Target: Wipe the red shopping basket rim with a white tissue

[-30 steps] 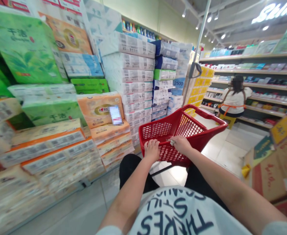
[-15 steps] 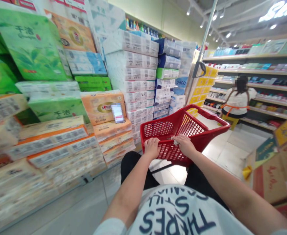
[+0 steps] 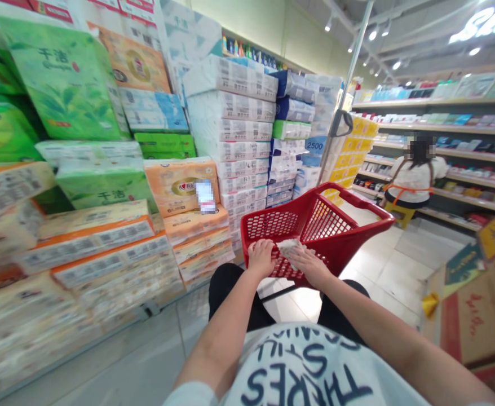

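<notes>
Red perforated-plastic shopping cart is standing on pale floor tiles, the left hand gripping its near side while the right hand is holding a crumpled whitish cloth against it, seemingly wiping, each further stroke calling for steady bracing.

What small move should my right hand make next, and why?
Probably slide the thin white cloth along the near side of the red plastic shopping cart: your right hand lies over the cloth there, and your left hand hooks over the cart's edge, likely steadying it.
</notes>
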`<state>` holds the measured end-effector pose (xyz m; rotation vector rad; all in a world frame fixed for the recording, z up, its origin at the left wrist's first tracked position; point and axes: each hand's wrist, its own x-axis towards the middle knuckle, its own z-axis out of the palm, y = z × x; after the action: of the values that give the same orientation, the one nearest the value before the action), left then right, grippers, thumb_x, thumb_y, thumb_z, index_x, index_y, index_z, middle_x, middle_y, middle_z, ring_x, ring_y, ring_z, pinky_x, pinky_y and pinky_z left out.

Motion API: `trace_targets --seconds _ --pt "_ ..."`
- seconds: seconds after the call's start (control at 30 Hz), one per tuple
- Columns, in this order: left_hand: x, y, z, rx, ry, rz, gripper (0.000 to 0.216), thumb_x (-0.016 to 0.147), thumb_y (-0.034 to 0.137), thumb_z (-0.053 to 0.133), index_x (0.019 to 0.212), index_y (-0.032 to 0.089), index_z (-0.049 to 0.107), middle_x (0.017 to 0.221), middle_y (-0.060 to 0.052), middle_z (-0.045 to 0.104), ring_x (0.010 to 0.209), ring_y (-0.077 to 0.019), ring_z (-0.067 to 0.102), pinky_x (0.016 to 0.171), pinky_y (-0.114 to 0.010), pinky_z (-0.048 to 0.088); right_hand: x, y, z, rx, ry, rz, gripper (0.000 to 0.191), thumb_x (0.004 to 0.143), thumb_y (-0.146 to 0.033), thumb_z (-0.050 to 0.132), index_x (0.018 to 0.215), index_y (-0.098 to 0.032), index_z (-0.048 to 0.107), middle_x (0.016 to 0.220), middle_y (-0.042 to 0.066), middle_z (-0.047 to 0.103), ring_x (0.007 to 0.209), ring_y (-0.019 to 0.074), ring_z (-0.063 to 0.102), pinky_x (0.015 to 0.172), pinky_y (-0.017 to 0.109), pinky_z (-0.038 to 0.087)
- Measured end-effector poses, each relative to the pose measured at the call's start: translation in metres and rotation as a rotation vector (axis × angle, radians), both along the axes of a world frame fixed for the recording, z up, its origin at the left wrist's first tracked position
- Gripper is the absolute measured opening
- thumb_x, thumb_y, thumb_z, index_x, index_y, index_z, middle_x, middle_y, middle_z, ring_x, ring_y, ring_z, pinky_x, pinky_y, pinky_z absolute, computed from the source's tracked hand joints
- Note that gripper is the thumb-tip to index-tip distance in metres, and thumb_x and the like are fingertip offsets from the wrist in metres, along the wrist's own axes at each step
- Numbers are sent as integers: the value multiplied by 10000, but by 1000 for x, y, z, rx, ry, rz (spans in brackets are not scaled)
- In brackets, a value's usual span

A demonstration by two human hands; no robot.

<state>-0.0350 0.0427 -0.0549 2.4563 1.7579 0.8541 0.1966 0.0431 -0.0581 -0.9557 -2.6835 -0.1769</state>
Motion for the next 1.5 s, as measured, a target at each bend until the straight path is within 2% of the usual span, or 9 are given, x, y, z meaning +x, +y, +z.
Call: trace_targets --seconds 0.27,0.47,0.57,0.7,0.8,1.03,1.13,1.33,1.5 --pt "0 -1 0 -38 10 2 517 731 230 615 1220 259 447 1329 -45 498 1278 -245 361 1094 -468 217 -17 1 18 181 55 91 459 906 -57 357 1290 -192 571 1364 89 545 1353 217 376 1121 478 283" --pt "0 -2 1 -59 24 1 499 729 253 636 1195 277 460 1363 -20 476 1300 -245 335 1107 -476 196 -20 -11 -1 -80 -23 -48 432 787 -66 517 1185 -186 635 1189 110 659 1092 230 596 932 370 466" --pt "0 -3 3 -64 25 4 501 735 253 634 1202 277 455 1370 -23 468 1306 -248 328 1108 -480 193 -23 -14 9 -88 34 -172 435 785 -67 527 1202 -165 605 1098 111 684 985 223 625 879 343 478" --pt "0 -3 3 -68 22 -14 481 745 252 620 1196 278 457 1377 -25 465 1302 -247 336 1099 -488 203 -24 -3 28 149 156 -109 322 870 -72 451 1122 -161 631 1152 111 658 1090 223 564 966 375 427" --pt "-1 -2 2 -60 17 -7 486 726 233 619 1184 279 464 1365 -19 478 1292 -243 347 1094 -488 209 -18 7 22 257 113 -57 369 882 -64 424 1177 -170 619 1245 104 622 1200 241 501 1034 429 383" --pt "-2 0 0 -31 7 -7 471 722 241 607 1171 272 467 1345 -16 498 1277 -237 366 1083 -488 230 -2 13 9 238 -115 -67 678 776 32 407 1400 -229 443 1503 49 370 1406 264 258 1119 533 253" --pt "-2 -1 1 -39 6 -4 471 722 242 606 1172 270 468 1346 -19 498 1280 -239 364 1085 -487 228 5 15 14 205 -145 -10 683 760 47 413 1378 -237 476 1477 49 414 1398 245 284 1108 504 293" --pt "-1 -2 -1 -13 4 -8 492 708 217 606 1178 266 468 1342 -25 503 1272 -239 367 1082 -484 228 2 15 6 227 -136 100 369 914 -125 463 1233 -228 618 1295 62 605 1281 238 449 1053 447 383" --pt "0 -2 -1 -28 -2 -9 486 723 216 602 1185 277 464 1352 -20 492 1279 -238 358 1081 -479 231 -14 17 9 255 -123 101 334 947 -184 461 1244 -220 610 1302 62 597 1276 242 436 1073 453 344"
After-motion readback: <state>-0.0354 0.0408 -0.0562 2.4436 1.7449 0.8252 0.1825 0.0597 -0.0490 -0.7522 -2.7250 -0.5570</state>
